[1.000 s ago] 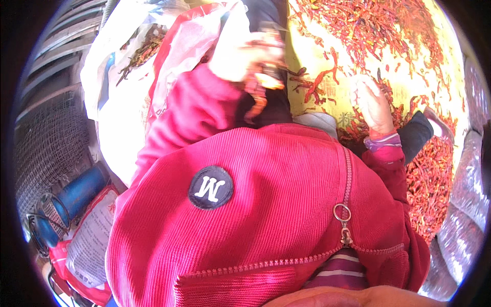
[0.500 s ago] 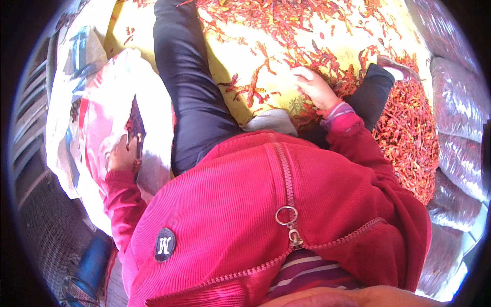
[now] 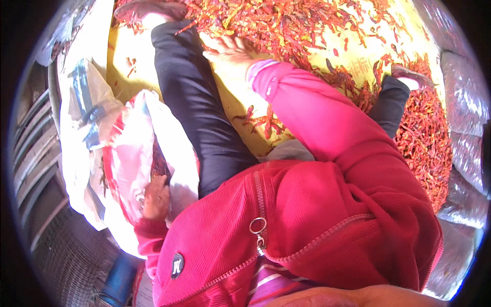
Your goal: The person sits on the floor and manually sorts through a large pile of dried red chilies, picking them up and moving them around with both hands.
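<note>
Dried red chillies lie spread over a yellow sheet in front of me. My right hand is stretched out flat with its fingers apart, beside my outstretched leg, at the near edge of the chillies. Nothing shows in it. On my left, a white and red plastic bag stands with its mouth open, and dark red chillies show inside. My left hand is at the bag's mouth, its fingers curled on the bag's edge and partly hidden.
My dark-trousered legs spread over the sheet. A denser heap of chillies lies at the right, beside stacked clear-wrapped packs. Behind the bag, on the left, are a mesh surface and a blue cylinder.
My right hand has moved left and farther out, from near my bent leg to beside the outstretched one, with the arm extended. My left hand stays at the bag. The whole view has shifted.
</note>
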Tool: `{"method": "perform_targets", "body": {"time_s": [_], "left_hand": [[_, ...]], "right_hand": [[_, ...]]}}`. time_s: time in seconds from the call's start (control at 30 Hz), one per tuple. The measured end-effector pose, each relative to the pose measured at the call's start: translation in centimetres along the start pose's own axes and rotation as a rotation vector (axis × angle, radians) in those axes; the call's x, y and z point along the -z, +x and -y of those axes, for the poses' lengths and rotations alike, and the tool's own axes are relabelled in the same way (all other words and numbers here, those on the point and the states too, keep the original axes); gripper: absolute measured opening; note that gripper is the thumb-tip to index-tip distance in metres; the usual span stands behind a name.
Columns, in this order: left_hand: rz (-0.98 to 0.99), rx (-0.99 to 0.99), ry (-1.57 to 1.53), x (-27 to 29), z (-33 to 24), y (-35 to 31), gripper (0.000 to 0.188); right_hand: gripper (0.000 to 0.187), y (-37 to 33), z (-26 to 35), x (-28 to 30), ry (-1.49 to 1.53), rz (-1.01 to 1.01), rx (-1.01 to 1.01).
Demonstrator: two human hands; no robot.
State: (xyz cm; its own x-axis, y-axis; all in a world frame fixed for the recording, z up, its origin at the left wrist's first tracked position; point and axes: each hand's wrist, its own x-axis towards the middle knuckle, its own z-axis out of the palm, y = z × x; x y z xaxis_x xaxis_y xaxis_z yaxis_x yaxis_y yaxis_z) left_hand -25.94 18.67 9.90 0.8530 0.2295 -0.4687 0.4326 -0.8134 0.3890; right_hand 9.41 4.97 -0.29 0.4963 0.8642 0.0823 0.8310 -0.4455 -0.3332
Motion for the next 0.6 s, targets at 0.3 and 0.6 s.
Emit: {"method": "perform_targets", "body": {"time_s": [0.3, 0.6], "left_hand": [[-0.141, -0.112, -0.021, 1.8, -4.0, 0.6, 0.025], [-0.229, -0.324, -0.139, 3.6, -13.3, 4.7, 0.024]], "right_hand": [[0.031, -7.3, -2.1, 2.3, -0.073, 0.433, 0.074], [0.018, -25.6, -9.1, 8.2, -0.251, 0.273, -0.181]]}}
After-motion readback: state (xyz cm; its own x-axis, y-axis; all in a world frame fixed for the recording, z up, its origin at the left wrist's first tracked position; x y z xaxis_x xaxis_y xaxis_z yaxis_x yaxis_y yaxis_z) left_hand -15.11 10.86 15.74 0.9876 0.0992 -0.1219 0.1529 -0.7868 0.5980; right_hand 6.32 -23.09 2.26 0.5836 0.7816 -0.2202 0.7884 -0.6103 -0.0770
